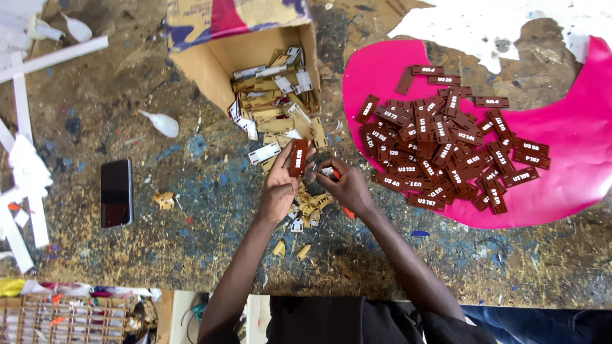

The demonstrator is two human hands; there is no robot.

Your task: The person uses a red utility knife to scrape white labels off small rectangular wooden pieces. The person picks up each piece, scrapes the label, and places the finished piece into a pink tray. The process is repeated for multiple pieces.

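Note:
My left hand (278,188) holds a small brown rectangular tag (298,158) with white lettering, upright between thumb and fingers. Close beside it, my right hand (345,185) pinches a small white scrap (327,171), with an orange tool (347,212) showing under the palm. Below both hands lies a small heap of tan and white peeled scraps (307,209). A pile of several similar brown tags (440,146) rests on a pink sheet (574,146) to the right.
A tipped cardboard box (210,60) spills tan and white backing strips (277,105) above my hands. A dark phone (116,193) lies at the left. White strips (25,165) clutter the far left; a wooden lattice piece (57,318) sits at bottom left.

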